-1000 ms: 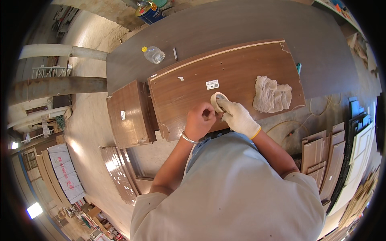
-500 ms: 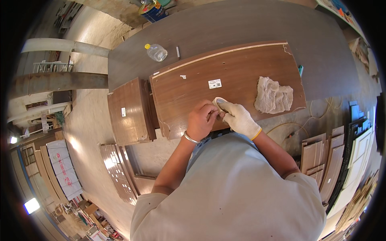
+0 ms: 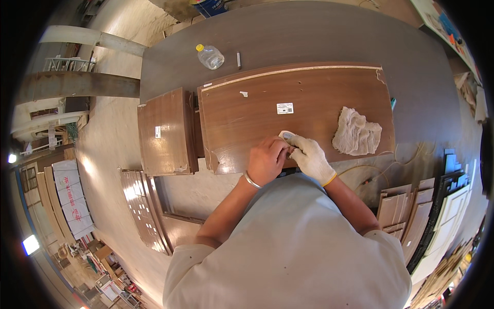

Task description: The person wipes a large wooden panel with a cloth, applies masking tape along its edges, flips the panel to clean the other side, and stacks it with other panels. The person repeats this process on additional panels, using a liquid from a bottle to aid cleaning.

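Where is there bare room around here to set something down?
The gray table has a wide bare stretch beyond the big brown panel, right of the marker. The panel itself looks bare between its white label and the rag. It's crowded at the panel's near edge, where the left hand and gloved right hand meet at a pale roll.

From my station I take main board point(image 3: 303, 121) as clock centre. On it: label point(image 3: 284, 108) near middle, cloth point(image 3: 357, 133) toward 4 o'clock. Second board point(image 3: 171, 141) just beside, at 9. Table point(image 3: 334, 36) extends behind, past 12; on it, bottle point(image 3: 210, 57) at 10, marker point(image 3: 239, 60) right of bottle. Left hand point(image 3: 266, 160) at 7, right hand point(image 3: 313, 158) at 6, tape roll point(image 3: 286, 134) in it
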Available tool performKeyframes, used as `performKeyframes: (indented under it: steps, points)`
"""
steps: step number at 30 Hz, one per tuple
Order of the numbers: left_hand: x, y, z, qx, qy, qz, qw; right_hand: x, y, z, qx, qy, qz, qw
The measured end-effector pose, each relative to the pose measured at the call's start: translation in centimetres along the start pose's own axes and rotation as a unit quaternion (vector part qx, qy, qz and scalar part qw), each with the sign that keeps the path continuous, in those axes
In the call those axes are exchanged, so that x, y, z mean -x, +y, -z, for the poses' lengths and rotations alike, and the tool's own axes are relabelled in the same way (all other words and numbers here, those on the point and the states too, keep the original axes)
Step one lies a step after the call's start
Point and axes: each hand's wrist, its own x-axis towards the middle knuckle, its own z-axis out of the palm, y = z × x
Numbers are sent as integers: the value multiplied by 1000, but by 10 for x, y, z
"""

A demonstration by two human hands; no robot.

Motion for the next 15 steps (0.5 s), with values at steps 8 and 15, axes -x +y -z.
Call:
performKeyframes:
  steps: [8, 15]
  points:
    - [-6, -14, 0, 36, 18, 23, 999, -21, 33, 2, -54, -56, -39, 996]
    - [-41, -81, -11, 233, 109, 243, 935, -21, 56, 40, -245, 77, -260, 931]
